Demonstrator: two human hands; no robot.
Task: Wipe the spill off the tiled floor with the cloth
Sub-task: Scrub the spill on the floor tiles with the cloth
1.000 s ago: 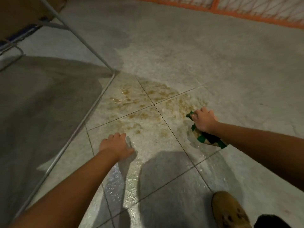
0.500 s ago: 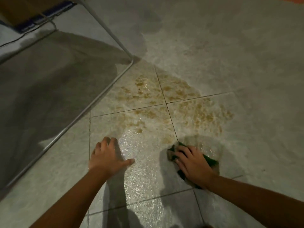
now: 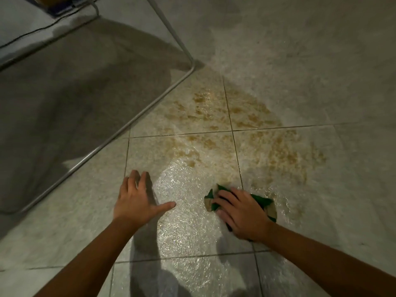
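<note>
While the right grip point(image 3: 242, 213) presses flat-fingered on the cloth point(image 3: 263, 200) at 5 o'clock of the spill point(image 3: 235, 129) and the empty left grip point(image 3: 135, 200) lies flat on the wet floor point(image 3: 188, 221), that palm may slip or the cloth smear it wider.

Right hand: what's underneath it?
A green cloth lies under the right hand, its ends showing on both sides. The cloth's middle and the floor beneath are covered.

Grey metal tube frame point(image 3: 177, 39) at left, thin dark cable point(image 3: 32, 34) top left, blue-edged object point(image 3: 62, 11) beside it
</note>
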